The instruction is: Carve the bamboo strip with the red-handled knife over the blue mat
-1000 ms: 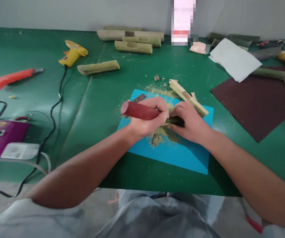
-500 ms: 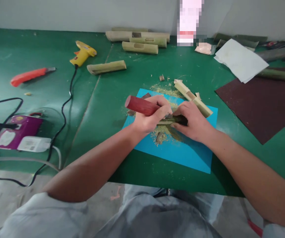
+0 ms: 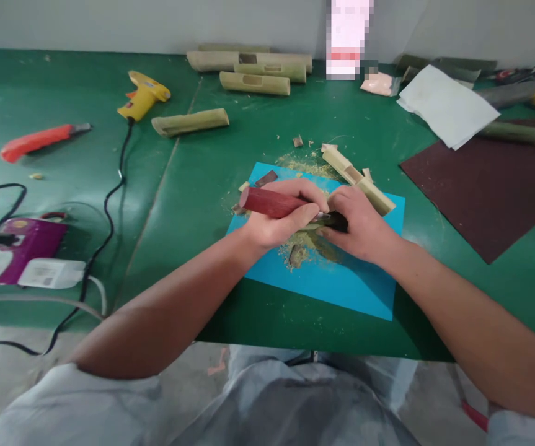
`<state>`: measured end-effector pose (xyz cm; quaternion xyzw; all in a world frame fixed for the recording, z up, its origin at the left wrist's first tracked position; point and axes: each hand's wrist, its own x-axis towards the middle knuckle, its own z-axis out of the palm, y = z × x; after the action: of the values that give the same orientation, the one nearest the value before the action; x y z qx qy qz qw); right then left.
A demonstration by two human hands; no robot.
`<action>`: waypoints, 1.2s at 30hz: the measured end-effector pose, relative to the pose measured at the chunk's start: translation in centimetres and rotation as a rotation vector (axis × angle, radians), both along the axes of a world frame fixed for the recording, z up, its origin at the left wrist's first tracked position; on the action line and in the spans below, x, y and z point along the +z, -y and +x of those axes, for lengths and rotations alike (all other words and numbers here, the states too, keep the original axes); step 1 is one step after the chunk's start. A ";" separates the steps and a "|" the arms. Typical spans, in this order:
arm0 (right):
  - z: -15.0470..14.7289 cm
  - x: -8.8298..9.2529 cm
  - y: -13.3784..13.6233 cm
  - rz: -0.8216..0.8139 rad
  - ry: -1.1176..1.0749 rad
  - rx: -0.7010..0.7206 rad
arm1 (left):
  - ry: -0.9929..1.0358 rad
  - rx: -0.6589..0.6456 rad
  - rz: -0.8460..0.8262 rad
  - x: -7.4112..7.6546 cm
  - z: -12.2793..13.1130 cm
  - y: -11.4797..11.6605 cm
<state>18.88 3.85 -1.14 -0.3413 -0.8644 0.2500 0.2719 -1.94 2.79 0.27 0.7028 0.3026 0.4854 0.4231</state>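
Observation:
My left hand (image 3: 290,214) is closed round the thick red wooden handle of a carving tool (image 3: 269,203). A bit of its metal shows by the fingertips, but the tip is hidden. My right hand (image 3: 362,223) grips a dark green piece of bamboo (image 3: 339,221), mostly covered by the fingers, with the tool's metal end against or just over it. Both hands are over a blue sheet (image 3: 355,288), strewn with bamboo shavings (image 3: 311,240) and a small dark chip (image 3: 297,256). Just beyond my right hand lies a notched, split bamboo length (image 3: 360,181).
Several bamboo tubes (image 3: 254,83) lie at the back, and one tube (image 3: 190,122) nearer. On the left are a yellow glue gun (image 3: 144,99) with a trailing black cord, a red-handled cutter (image 3: 39,142) and a purple power box (image 3: 20,248). Brown sheet (image 3: 485,192) and white paper (image 3: 448,105) lie right.
My left hand and the tool have shifted slightly right, closer to my right hand, and the handle lies a little lower. The whole view has moved slightly.

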 end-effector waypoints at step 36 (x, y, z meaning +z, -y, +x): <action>0.1 0.5 0.0 -0.047 -0.026 0.039 | 0.137 0.179 0.239 -1.2 0.7 -0.3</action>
<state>19.02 3.81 -0.68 -0.3272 -0.8611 0.2799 0.2703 -1.22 3.07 -0.89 0.6836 0.2745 0.6005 0.3110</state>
